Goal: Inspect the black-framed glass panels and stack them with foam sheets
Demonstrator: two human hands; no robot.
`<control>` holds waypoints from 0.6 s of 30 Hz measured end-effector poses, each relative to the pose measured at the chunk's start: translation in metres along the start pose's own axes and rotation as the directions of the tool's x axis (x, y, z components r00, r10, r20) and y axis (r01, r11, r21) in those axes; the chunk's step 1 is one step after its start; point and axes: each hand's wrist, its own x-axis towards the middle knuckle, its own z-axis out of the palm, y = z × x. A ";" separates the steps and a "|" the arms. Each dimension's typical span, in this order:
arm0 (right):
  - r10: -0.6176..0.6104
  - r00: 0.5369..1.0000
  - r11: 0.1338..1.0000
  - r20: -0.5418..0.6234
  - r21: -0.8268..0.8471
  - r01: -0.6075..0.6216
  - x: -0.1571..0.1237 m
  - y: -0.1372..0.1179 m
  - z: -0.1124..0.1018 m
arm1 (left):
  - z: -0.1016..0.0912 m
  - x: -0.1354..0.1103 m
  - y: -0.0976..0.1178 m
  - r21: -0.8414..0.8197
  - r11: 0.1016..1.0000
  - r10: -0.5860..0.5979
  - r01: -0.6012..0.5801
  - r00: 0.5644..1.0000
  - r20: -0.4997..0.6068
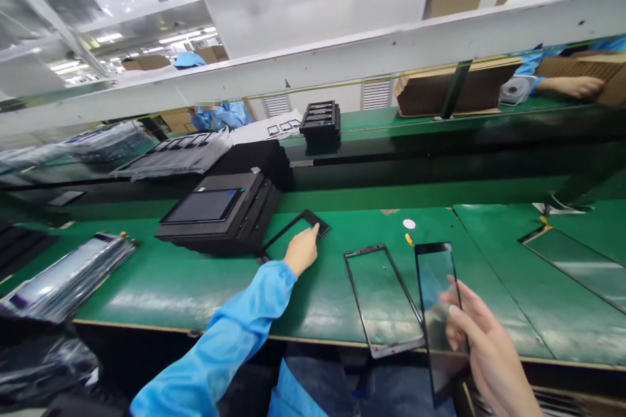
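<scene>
My left hand (302, 250), in a blue sleeve, is at the right end of a black frame (282, 232) beside the tray stack. Its fingers close on the frame's edge; the thumb is hidden. With my right hand (482, 339) I hold a dark, see-through touch panel (437, 313) upright near the bench's front edge, thumb on one side and fingers behind. An orange flex cable (409, 240) sticks out at the panel's upper left. Just left of the panel, a second black frame (362, 300) lies flat, its lower right corner partly covered by the panel.
Black trays (220, 228) are stacked at centre left, a screen (203, 206) on top. Wrapped panels (68, 273) lie at far left. Another glass panel (577, 260) lies at right, near a white round sticker (409, 224). Co-workers in blue sit beyond the shelf.
</scene>
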 end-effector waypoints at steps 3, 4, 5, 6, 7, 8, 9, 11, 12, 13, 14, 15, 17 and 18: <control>0.016 1.000 1.000 -0.002 -0.023 -0.016 0.004 0.001 -0.005 | 0.006 -0.038 -0.015 -0.018 0.995 0.096 -0.096 0.995 0.022; 0.021 1.000 0.999 -0.002 -0.032 -0.021 0.005 0.002 -0.007 | 0.008 -0.051 -0.017 -0.025 0.992 0.126 -0.126 0.992 0.024; 0.027 1.000 0.999 -0.001 -0.039 -0.027 0.007 0.002 -0.008 | 0.012 -0.063 -0.019 -0.033 0.987 0.158 -0.157 0.987 0.023; 0.033 0.999 0.998 0.004 -0.045 -0.033 0.008 0.003 -0.009 | 0.015 -0.075 -0.018 -0.039 0.980 0.194 -0.193 0.981 0.024; 0.039 0.999 0.998 0.008 -0.048 -0.038 0.009 0.003 -0.010 | 0.019 -0.085 -0.016 -0.046 0.971 0.235 -0.234 0.972 0.025; 0.041 0.999 0.998 0.012 -0.049 -0.040 0.010 0.004 -0.009 | 0.023 -0.094 -0.013 -0.054 0.958 0.284 -0.282 0.958 0.029; 0.040 0.999 0.998 0.010 -0.047 -0.039 0.011 0.004 -0.009 | 0.027 -0.100 -0.010 -0.063 0.940 0.338 -0.335 0.941 0.035; 0.030 0.999 0.999 -0.009 -0.037 -0.031 0.012 0.004 -0.006 | 0.031 -0.105 -0.006 -0.084 0.891 0.451 -0.446 0.891 0.049; 0.024 0.999 0.999 -0.025 -0.031 -0.024 0.012 0.004 -0.006 | 0.031 -0.103 -0.006 -0.095 0.862 0.503 -0.497 0.863 0.053; 0.017 0.999 1.000 -0.039 -0.025 -0.018 0.013 0.003 -0.005 | 0.029 -0.098 -0.008 -0.106 0.833 0.550 -0.542 0.834 0.054; 0.010 0.999 1.000 -0.050 -0.020 -0.011 0.013 0.003 -0.005 | 0.026 -0.092 -0.013 -0.115 0.807 0.588 -0.580 0.808 0.051; 0.005 0.998 1.000 -0.055 -0.016 -0.006 0.014 0.003 -0.006 | 0.022 -0.084 -0.019 -0.123 0.785 0.616 -0.608 0.787 0.043; -0.005 0.998 1.000 -0.057 -0.011 0.005 0.014 0.003 -0.009 | 0.011 -0.070 -0.033 -0.134 0.758 0.645 -0.638 0.764 0.015; -0.007 0.998 1.000 -0.060 -0.009 0.006 0.014 0.002 -0.010 | 0.005 -0.065 -0.038 -0.137 0.755 0.646 -0.641 0.763 -0.006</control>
